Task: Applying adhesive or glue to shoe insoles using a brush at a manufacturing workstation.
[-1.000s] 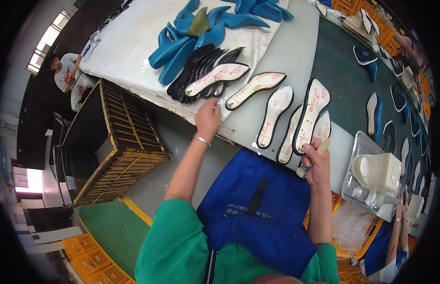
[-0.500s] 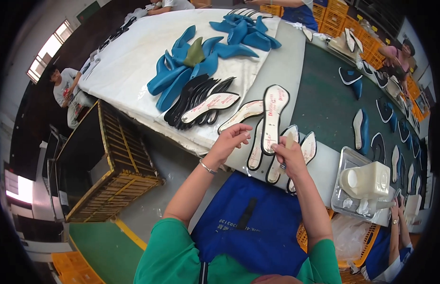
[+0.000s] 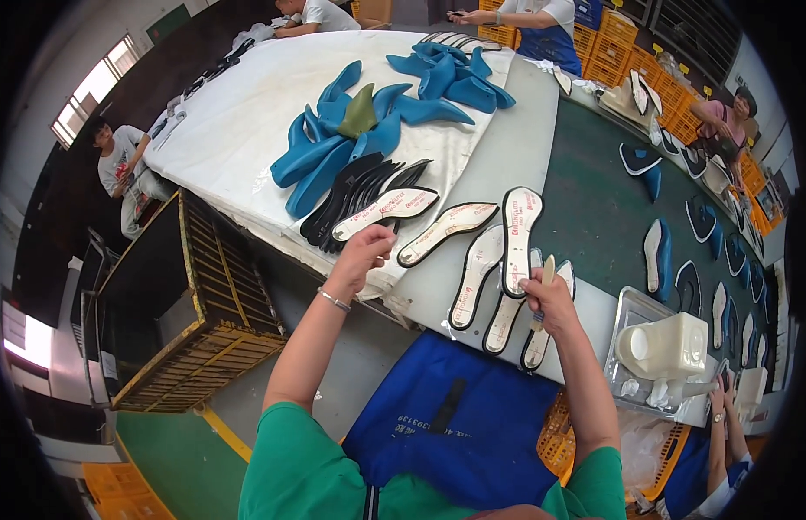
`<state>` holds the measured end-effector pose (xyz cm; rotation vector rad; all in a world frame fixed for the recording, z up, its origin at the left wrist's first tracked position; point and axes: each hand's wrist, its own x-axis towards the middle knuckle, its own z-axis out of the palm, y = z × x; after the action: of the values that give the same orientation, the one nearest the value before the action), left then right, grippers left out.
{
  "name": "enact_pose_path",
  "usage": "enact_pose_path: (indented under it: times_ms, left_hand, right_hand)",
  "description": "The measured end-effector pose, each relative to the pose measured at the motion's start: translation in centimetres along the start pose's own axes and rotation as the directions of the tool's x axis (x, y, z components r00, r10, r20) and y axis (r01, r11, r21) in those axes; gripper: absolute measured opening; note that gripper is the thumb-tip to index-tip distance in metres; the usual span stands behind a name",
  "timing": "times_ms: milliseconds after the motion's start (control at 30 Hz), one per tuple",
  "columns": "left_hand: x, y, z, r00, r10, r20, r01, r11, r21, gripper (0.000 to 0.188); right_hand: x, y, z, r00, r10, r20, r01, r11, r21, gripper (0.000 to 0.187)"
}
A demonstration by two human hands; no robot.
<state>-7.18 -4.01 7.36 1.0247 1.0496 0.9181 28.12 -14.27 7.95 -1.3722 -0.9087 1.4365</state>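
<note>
My right hand (image 3: pixel 552 302) is closed on the lower end of a white insole (image 3: pixel 522 227) with a black rim and red print. A slim pale wooden-handled tool (image 3: pixel 547 276) is gripped in the same hand; its working end is hard to make out. My left hand (image 3: pixel 366 258), fingers curled together, is beside the front white insole (image 3: pixel 387 211) on a stack of black-edged insoles (image 3: pixel 338 198). Whether its fingertips pinch anything is unclear. Another white insole (image 3: pixel 446 232) lies between my hands. Several more, including one insole (image 3: pixel 474 282), lie near the table's front edge, partly under the held one.
Blue shoe lasts (image 3: pixel 312 160) and one olive last (image 3: pixel 360 113) are heaped on the white-covered table (image 3: pixel 234 108). At right, a metal tray (image 3: pixel 627 347) holds a cream container (image 3: pixel 676 338) beside a green surface (image 3: pixel 585 165) with lasts. A crate cart (image 3: pixel 234 303) stands left. Other people work around.
My left hand has moved left, toward the stacked insoles, and its fingers have curled in. My right hand has shifted slightly right and down with the insole and tool.
</note>
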Motion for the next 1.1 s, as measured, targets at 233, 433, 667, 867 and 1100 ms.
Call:
enact_pose_path:
  times_ms: [233, 433, 667, 867, 1100]
  left_hand:
    - [-0.9, -1.2, -0.3, 0.999, -0.012, -0.037, 0.009, 0.997, -0.083, 0.007]
    - [-0.4, -2.3, 0.5, 0.99, 0.056, -0.131, -0.066, 0.995, -0.072, 0.011]
    - [-2.6, -3.5, 9.9, 0.983, -0.002, 0.183, 0.016, 0.997, -0.074, 0.045]
    - [-2.6, -4.2, 13.5, 0.966, 0.101, 0.24, 0.022, 0.887, -0.461, 0.047]
    - [-3.8, -5.6, 12.3, 0.963, 0.058, 0.265, 0.073, 0.886, -0.458, 0.048]
  right_hand:
    - [-0.5, 0.4, 0.6, 1.0, -0.012, 0.026, 0.011, 1.0, 0.019, 0.01]
    - [-0.7, 0.2, 1.7, 0.999, -0.022, 0.049, 0.02, 0.999, 0.047, 0.012]
    - [-1.8, -1.1, 4.7, 0.992, -0.007, 0.123, -0.008, 0.992, 0.126, 0.008]
    - [-2.9, -1.3, 6.0, 0.977, -0.03, 0.213, 0.005, 0.993, 0.116, 0.016]
    - [-3.3, 0.0, 5.9, 0.972, -0.03, 0.232, -0.002, 0.991, 0.135, 0.018]
